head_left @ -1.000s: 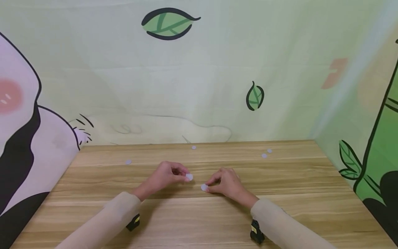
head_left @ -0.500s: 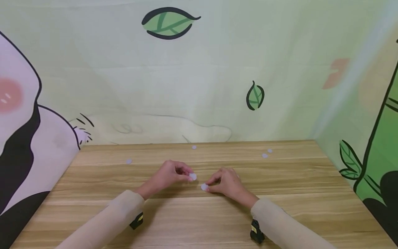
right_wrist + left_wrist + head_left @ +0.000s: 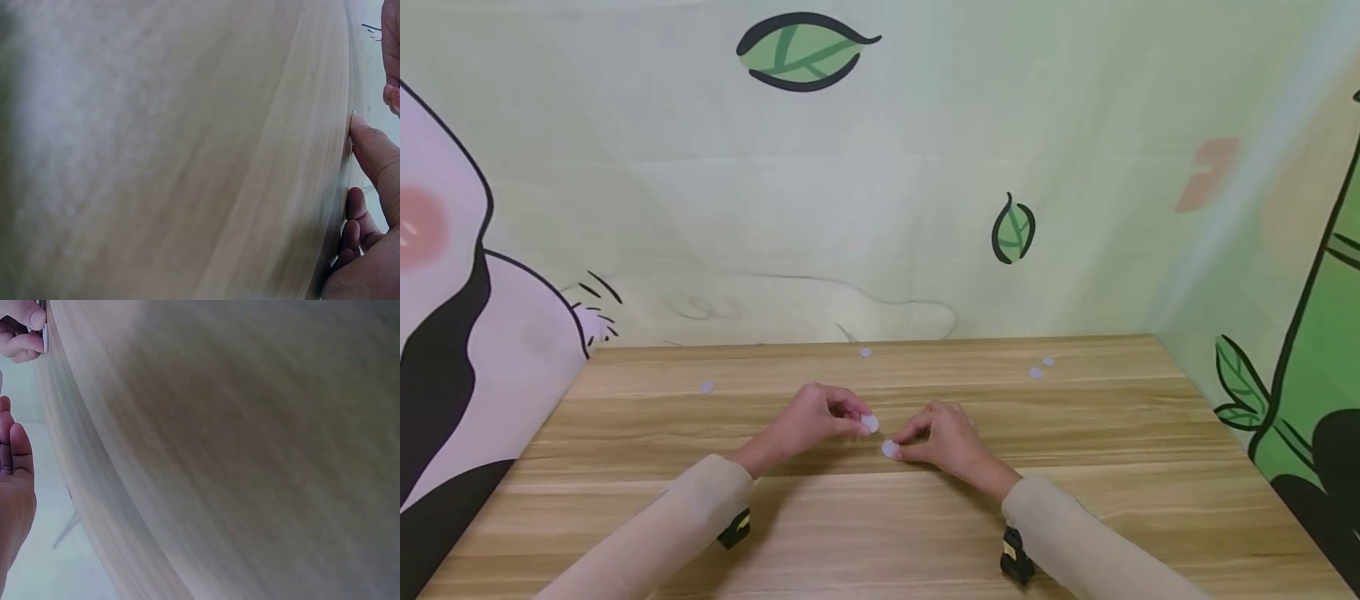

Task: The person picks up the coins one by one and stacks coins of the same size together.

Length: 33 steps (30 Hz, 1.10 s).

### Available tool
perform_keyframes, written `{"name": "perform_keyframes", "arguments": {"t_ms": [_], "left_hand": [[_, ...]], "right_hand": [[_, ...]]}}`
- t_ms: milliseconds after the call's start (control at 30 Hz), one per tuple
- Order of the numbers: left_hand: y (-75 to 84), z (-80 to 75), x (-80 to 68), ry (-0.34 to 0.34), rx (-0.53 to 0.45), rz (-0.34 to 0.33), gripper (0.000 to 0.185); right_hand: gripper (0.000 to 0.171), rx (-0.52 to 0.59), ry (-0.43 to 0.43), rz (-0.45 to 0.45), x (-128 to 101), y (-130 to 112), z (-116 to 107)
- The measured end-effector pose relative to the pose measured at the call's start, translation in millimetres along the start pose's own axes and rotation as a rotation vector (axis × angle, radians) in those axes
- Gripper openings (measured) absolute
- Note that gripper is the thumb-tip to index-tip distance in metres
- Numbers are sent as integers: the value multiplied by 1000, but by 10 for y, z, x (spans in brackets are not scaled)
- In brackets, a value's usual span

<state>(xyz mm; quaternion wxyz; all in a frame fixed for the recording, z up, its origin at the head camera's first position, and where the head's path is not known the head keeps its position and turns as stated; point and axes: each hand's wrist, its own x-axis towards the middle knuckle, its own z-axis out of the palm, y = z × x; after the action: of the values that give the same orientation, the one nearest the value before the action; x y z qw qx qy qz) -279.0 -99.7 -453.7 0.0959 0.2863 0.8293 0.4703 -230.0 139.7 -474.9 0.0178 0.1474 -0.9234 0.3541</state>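
My left hand (image 3: pixel 812 417) pinches a small white disc (image 3: pixel 870 423) between thumb and fingers, a little above the wooden table. Just right of it and nearer to me, my right hand (image 3: pixel 943 439) pinches a second white disc (image 3: pixel 890 449), low at the tabletop. The two discs are close together but apart. From the left wrist, the left hand (image 3: pixel 15 478) shows at the left edge, and the right hand's disc (image 3: pixel 45 339) appears edge-on at the top. In the right wrist view the right hand (image 3: pixel 378 187) sits at the right edge, fingertips down by the table surface.
Several more white discs lie on the wooden table (image 3: pixel 880 533): one disc (image 3: pixel 707 387) at the left, another disc (image 3: pixel 866 353) at the back middle, and a close pair with its nearer disc (image 3: pixel 1036 372) at the back right. A printed cloth backdrop (image 3: pixel 910 167) rises behind the table.
My left hand has moved a little to the right with its disc, closer to the right hand's disc. The right hand has stayed nearly still, holding its disc. The view has shifted slightly.
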Motion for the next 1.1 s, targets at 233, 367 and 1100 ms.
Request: {"name": "perform_keyframes", "arguments": {"t_ms": [233, 367, 1100], "left_hand": [[7, 7, 15, -1, 25, 13, 16], [25, 22, 22, -11, 32, 19, 15], [13, 153, 100, -70, 35, 34, 13]], "right_hand": [[14, -4, 14, -8, 3, 13, 1], [15, -12, 23, -17, 3, 9, -4], [12, -11, 8, 10, 1, 10, 7]]}}
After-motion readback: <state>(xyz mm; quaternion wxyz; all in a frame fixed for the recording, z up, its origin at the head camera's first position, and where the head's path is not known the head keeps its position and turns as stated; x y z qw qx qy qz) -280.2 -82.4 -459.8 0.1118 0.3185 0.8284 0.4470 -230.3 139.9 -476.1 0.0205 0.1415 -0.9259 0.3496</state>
